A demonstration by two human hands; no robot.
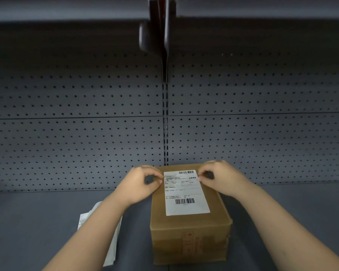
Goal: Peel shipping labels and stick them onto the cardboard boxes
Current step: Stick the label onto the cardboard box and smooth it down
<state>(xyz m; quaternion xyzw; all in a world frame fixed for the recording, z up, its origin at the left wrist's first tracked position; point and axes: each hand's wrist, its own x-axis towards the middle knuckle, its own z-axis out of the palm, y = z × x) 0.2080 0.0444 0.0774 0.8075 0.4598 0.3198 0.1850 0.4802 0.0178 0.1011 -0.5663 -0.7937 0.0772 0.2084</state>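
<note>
A grey perforated metal back panel (pixel 76 133) is seen filling most of the view, with a flat grey shelf surface (pixel 301 212) laid out below it. At the centre of that shelf a brown rectangular cardboard box (pixel 190 231) is set lengthwise, its far end close to the panel. A white rectangular shipping label printed with barcodes (pixel 186 192) is laid on the box's top face, slightly skewed to the box edges, its near part lying flat. To the left of the box, partly hidden under the forearm, a loose pile of white paper sheets (pixel 114 237) is seen on the shelf; whether these are labels or spent backings cannot be told.

The label's far corners are being worked by both hands. The left hand (pixel 140 182) is curled, thumb and fingertips pinched at the label's far-left edge; the right hand (pixel 221 178) is likewise pinched at the far-right edge. Whether the edges are gripped or merely pressed down cannot be told.

The label appears nearly applied. If the far end is pressed down unevenly, a crease or air bubble may be trapped across the upper barcode. The skew may also be fixed once the adhesive takes, and a corner lifted to correct it may tear.
</note>
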